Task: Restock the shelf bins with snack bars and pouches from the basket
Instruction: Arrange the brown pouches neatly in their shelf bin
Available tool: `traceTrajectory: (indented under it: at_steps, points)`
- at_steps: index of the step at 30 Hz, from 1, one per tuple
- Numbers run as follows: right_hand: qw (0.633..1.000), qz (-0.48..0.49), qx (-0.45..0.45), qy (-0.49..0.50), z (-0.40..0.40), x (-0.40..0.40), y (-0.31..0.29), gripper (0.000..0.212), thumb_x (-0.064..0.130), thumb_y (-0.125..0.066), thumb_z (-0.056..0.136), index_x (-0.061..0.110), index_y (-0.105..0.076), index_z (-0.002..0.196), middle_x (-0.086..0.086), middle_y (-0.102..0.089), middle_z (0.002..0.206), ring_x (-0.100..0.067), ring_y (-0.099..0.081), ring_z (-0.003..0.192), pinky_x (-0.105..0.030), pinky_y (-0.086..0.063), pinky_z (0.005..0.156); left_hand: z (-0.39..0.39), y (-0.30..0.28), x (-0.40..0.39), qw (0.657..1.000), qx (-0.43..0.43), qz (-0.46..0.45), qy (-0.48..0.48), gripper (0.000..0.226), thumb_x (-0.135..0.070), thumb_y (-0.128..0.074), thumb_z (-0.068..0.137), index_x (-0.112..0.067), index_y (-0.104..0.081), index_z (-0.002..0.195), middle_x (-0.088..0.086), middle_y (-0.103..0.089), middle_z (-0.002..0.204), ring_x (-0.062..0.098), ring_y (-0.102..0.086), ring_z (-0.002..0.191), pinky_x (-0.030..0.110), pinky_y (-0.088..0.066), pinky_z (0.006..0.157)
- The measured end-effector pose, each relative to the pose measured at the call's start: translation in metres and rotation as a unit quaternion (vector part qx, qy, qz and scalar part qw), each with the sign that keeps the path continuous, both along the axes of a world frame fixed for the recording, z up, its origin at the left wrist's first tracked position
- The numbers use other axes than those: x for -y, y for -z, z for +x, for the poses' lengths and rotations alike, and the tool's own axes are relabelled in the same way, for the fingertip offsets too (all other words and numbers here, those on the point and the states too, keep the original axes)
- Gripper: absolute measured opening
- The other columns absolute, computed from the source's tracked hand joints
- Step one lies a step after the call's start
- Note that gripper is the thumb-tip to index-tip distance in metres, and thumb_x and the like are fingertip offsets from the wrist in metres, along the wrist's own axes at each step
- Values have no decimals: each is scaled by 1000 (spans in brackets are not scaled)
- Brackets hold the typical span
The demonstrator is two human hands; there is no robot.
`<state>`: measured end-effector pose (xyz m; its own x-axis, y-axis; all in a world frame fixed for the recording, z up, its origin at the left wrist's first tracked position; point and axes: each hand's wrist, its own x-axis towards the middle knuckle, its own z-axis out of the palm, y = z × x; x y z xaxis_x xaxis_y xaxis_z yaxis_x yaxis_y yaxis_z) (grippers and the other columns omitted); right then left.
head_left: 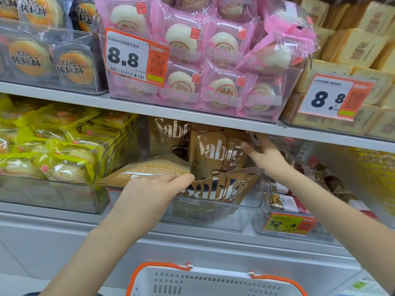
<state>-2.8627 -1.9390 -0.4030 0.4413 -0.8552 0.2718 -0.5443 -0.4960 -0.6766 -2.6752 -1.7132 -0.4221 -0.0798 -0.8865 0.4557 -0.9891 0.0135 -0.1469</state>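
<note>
Brown "Sablé" pouches fill a clear bin on the lower shelf. My left hand grips a tilted pouch lying back side up at the bin's front left. My right hand pinches the top right corner of an upright pouch deeper in the bin. Another pouch leans forward against the bin's front wall, and one more stands at the back. The white basket with orange handles sits below, at the bottom edge.
The upper shelf board hangs close over the pouches. Left of them stands a bin of yellow-wrapped pastries, right a bin with a 12.4 price tag. Above sit pink-wrapped buns, walnut cakes and tan boxes.
</note>
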Motion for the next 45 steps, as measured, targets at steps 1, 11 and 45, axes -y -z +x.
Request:
traceTrajectory:
  at_steps: [1,11,45]
  points:
    - [999,-10,35,-23,-10,-12,2,45,36,-50,97,24,-41,140,5,-50,139,-17,-44,131,-21,-34,99,1,1,0,1000,0,-3,2,84,6,-88,21,-22,-68,98,-5,-71,74,18,-61,45,9,3,48]
    - [973,-62,-47,-215,-22,-68,-12,17,13,-67,87,24,-73,99,10,-73,97,-1,-68,87,-20,-54,80,7,6,3,997,-59,-31,-35,88,11,-82,43,-22,-60,122,0,-71,73,22,-61,45,22,-38,30]
    - [683,-589,-303,-310,12,-39,11,52,31,-78,76,24,-59,123,-2,-52,139,-24,-48,129,-39,-34,104,21,12,9,992,-39,-101,-64,17,-17,-80,69,-24,-65,73,-3,-61,55,24,-57,46,21,-31,35]
